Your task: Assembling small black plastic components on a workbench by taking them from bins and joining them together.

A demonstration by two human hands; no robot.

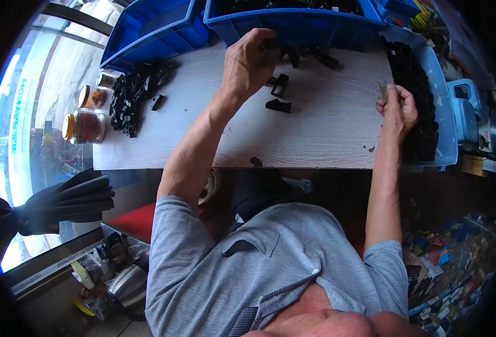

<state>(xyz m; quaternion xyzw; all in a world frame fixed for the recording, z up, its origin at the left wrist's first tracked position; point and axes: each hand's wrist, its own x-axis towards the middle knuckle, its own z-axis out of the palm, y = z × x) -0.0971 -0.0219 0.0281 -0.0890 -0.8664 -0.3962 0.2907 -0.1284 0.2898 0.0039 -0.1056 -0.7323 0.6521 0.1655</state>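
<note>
On the pale wooden table [315, 135], my left hand [248, 64] reaches toward the near wall of the blue bin [293, 25], fingers curled down over a small black plastic part [270, 46] at the bin's foot; I cannot tell whether they grip it. Two more black parts [279, 92] lie just beside my wrist. My right hand [398, 109] rests at the table's right edge, fingers closed into a loose fist, thumb pinching something small I cannot make out, right beside the tray of black parts [416, 101]. Off to my left sits a heap of black pieces [133, 95] near some jars [85, 126].
</note>
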